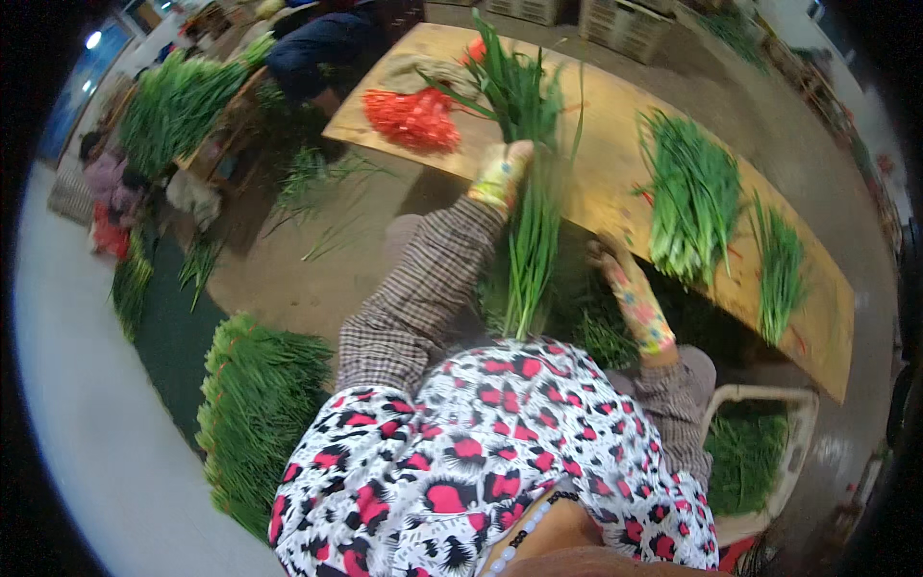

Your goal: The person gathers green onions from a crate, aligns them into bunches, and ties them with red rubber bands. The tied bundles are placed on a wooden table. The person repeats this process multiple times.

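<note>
My left hand (510,157) is closed around a bunch of long green-leaved stalks (533,238). The bunch's broad leaves fan out over the wooden table (606,101), and its narrow end hangs toward my lap. Beside the table's near edge is my right hand (608,251), blurred, with its fingers too unclear to read. Both wrists have flowered coverings. A thick pile of green stalks with pale ends (692,209) lies on the table to the right of that hand. Farther right is a smaller bunch (779,270). Red ties (414,119) are heaped at the table's left end.
A pale plastic crate (800,433) holding greens stands at my right. Stacked greens (259,411) lie at my left. Loose leaves (317,180) litter the floor. Beyond the table's left end a person in dark clothing (324,50) bends near a heap of greens (180,108).
</note>
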A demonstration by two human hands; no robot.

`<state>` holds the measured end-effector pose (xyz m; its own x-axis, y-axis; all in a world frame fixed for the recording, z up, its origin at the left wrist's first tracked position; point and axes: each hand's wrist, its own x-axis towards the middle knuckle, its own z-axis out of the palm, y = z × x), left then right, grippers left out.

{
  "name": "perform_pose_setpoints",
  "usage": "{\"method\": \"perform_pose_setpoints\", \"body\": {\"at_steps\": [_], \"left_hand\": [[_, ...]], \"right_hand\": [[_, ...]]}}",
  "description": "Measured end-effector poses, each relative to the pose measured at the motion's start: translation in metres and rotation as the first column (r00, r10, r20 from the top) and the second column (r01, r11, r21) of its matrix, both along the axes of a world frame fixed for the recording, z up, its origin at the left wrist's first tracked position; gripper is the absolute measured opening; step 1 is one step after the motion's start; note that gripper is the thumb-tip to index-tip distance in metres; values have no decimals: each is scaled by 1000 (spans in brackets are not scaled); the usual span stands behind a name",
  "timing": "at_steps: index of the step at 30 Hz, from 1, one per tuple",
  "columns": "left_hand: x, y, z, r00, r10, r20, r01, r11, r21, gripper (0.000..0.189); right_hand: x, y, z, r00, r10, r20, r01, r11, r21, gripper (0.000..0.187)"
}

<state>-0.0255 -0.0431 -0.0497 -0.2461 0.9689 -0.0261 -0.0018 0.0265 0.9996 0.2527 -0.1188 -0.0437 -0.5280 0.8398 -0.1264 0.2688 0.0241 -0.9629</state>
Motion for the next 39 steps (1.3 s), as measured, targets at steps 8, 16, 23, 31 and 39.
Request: {"method": "perform_pose_setpoints", "body": {"at_steps": [8,16,23,31,39], "left_hand": [[70,55,32,998,58,-39,-68,939,-336,47],[54,98,-12,989,-141,43,148,956,-252,66],[-9,45,-10,995,87,49,-71,962,-266,53],[-4,-58,-33,969,245,10,-244,967,-76,54],[44,-111,-46,851,-367,376,467,856,-221,55]], "right_hand": [[-39,4,0,977,-60,204,70,997,-40,87],[-19,26,-20,955,-291,-59,289,957,-33,92],[-18,26,-23,935,-349,-64,331,923,-194,89],[-3,28,-41,960,-223,170,182,957,228,70],[-15,26,-48,951,-302,-63,292,946,-138,86]]}}
